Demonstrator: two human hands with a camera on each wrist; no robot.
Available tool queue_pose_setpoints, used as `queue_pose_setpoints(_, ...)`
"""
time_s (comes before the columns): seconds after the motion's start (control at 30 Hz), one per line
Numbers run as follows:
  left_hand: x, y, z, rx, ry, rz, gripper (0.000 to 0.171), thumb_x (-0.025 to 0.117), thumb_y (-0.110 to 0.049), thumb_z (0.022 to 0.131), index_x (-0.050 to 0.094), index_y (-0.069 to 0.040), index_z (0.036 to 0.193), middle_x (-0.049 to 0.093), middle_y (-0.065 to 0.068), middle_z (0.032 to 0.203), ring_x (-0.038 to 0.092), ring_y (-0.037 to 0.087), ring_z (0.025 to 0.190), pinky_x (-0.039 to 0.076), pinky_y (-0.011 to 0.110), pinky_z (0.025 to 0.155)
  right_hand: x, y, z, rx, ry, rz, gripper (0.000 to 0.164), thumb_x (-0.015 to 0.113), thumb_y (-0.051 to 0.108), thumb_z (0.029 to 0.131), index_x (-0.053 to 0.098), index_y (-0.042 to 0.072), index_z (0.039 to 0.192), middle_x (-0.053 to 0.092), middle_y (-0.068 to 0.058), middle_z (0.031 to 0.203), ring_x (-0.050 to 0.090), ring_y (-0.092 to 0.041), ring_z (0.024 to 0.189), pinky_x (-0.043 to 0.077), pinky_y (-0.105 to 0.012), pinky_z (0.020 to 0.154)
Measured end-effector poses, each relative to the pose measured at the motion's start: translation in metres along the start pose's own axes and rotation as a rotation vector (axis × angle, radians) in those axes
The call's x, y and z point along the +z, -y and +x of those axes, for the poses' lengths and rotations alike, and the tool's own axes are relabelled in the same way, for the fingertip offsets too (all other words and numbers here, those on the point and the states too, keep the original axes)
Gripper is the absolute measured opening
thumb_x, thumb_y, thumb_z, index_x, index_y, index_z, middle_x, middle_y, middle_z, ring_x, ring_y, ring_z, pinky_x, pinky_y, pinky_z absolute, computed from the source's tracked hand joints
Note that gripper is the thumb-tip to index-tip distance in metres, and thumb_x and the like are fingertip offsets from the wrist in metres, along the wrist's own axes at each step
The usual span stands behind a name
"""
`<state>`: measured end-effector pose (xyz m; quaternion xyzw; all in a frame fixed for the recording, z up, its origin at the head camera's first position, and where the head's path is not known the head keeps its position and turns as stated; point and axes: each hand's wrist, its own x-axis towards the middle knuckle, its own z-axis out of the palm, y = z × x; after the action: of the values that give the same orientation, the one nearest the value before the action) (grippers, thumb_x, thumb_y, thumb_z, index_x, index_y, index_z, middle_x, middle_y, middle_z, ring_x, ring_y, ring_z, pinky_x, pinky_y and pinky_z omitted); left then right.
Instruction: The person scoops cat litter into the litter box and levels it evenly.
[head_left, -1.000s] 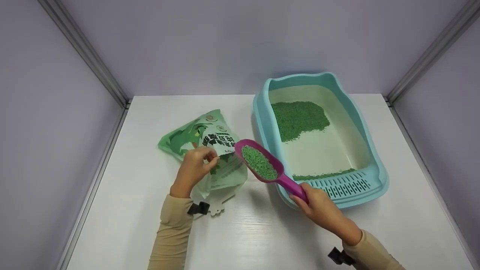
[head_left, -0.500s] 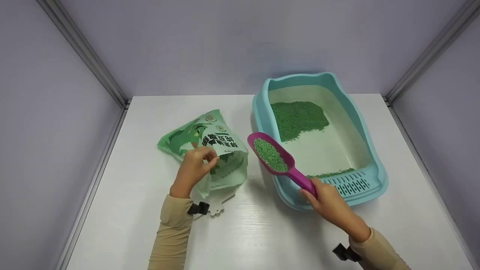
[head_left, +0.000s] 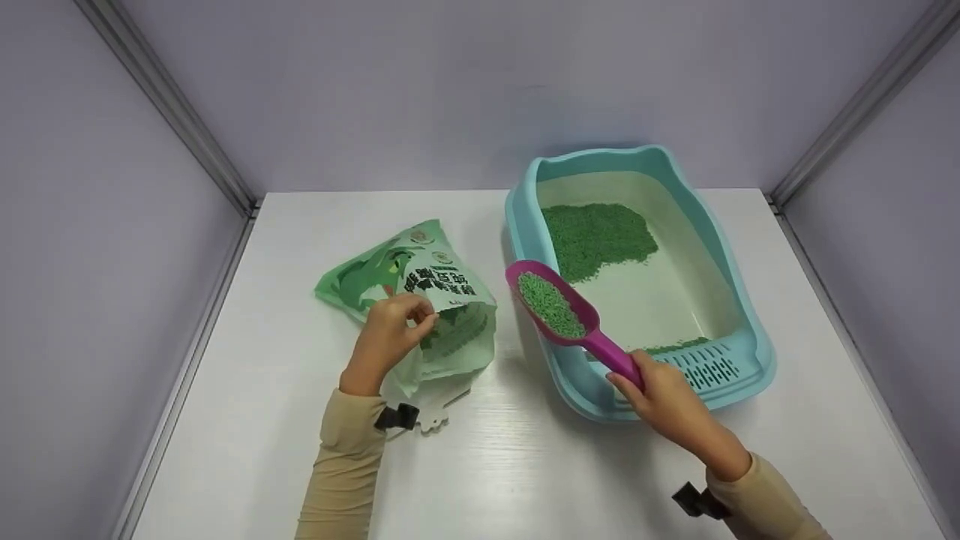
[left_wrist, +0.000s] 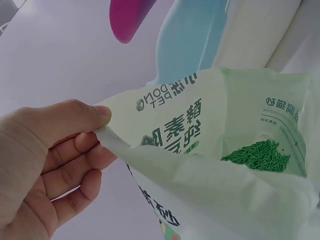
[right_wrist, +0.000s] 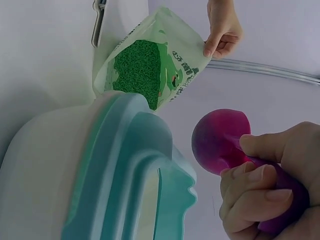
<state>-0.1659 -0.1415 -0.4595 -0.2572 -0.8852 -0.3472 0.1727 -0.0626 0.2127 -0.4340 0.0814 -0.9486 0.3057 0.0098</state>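
Observation:
My right hand [head_left: 667, 401] grips the handle of a magenta scoop [head_left: 611, 356], fingers wrapped round it in the right wrist view. Green litter pellets [head_left: 551, 304] fill the scoop's bowl, which hangs over the left rim of a blue litter box [head_left: 566, 382]. With thumb and forefinger, my left hand [head_left: 394, 330] pinches the edge of an opened green litter bag [head_left: 457, 281] lying on the table. More pellets [left_wrist: 260, 156] show inside the bag's mouth in the left wrist view. Inside the box, a patch of green litter [head_left: 600, 236] covers the far left, with a thin strip near the front grate.
A flat pale object [head_left: 433, 412] with a scalloped edge lies partly under the bag, by the left wrist. The white table [head_left: 495, 480] is bounded by grey walls [head_left: 450, 90] at the back and both sides.
My right hand has carried the loaded scoop from beside the bag's mouth to the right, over the box's left rim. The left hand and the bag have stayed in place.

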Motion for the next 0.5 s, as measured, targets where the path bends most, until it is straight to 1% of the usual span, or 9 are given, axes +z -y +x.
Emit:
queue_pose_setpoints(0.2, 0.000, 0.000, 0.000, -0.004, -0.002, 0.000, 0.009, 0.070, -0.003, 0.084, 0.066, -0.003, 0.076, 0.068, 0.011, 0.073, 0.066, 0.019, 0.066, 0.056, 0.031, 0.065, -0.003, -0.001, 0.001, -0.024, -0.048, -0.016, 0.020, 0.070, 0.014, 0.086, 0.057, 0.000, 0.092, 0.050, -0.003, 0.062, 0.041, -0.007, 0.055, 0.033, -0.016, 0.049)
queue_pose_setpoints(0.4, 0.000, 0.000, -0.001, 0.006, -0.001, 0.001, 0.008, 0.069, -0.003, 0.085, 0.066, -0.003, 0.078, 0.068, 0.012, 0.074, 0.066, 0.021, 0.067, 0.056, 0.033, 0.064, -0.007, -0.009, 0.003, -0.008, -0.053, -0.013, 0.020, 0.070, 0.014, 0.087, 0.056, -0.001, 0.090, 0.050, -0.003, 0.060, 0.040, -0.004, 0.052, 0.033, -0.016, 0.048)
queue_pose_setpoints(0.5, 0.000, 0.000, -0.001, 0.010, -0.006, 0.006, 0.008, 0.069, -0.003, 0.085, 0.066, -0.003, 0.077, 0.068, 0.011, 0.074, 0.066, 0.020, 0.067, 0.056, 0.032, 0.064, -0.008, -0.013, 0.004, 0.003, -0.056, -0.015, 0.020, 0.069, 0.013, 0.088, 0.055, -0.002, 0.091, 0.051, -0.004, 0.060, 0.040, -0.004, 0.051, 0.033, -0.016, 0.047)
